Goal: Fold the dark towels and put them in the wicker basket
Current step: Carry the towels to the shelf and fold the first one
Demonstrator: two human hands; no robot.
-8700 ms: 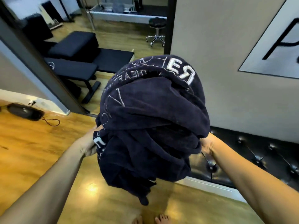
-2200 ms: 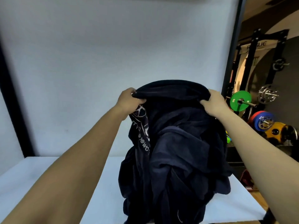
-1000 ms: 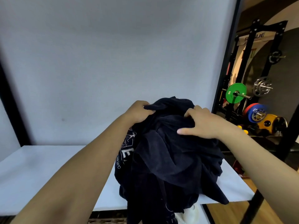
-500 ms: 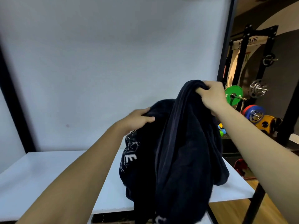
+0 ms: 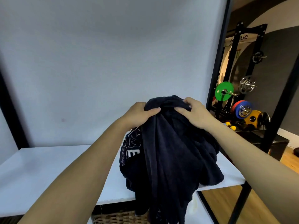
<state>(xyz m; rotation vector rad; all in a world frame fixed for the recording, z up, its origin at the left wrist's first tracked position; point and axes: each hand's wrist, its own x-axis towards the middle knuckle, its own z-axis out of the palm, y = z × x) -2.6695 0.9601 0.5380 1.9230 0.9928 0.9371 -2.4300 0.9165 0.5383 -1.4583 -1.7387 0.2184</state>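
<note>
A heap of dark navy towels (image 5: pixel 168 156) with white lettering stands on the right part of the white table (image 5: pixel 40 172); one long fold hangs down over the table's front edge. My left hand (image 5: pixel 139 115) grips the top of the heap from the left. My right hand (image 5: pixel 192 113) grips the same top from the right, thumbs nearly meeting. A strip of the wicker basket (image 5: pixel 118 218) shows under the table at the bottom edge, mostly hidden by the hanging towel and my left arm.
A white backdrop wall (image 5: pixel 105 62) rises behind the table, framed by black posts (image 5: pixel 216 65). To the right stands a squat rack (image 5: pixel 241 50) with a green weight plate (image 5: pixel 224 91) and coloured plates (image 5: pixel 242 110). Wooden floor (image 5: pixel 226 202) lies at lower right.
My right hand has come down from its raised position, lowering the lifted fold back onto the heap's top beside my left hand. The left hand has stayed on the heap.
</note>
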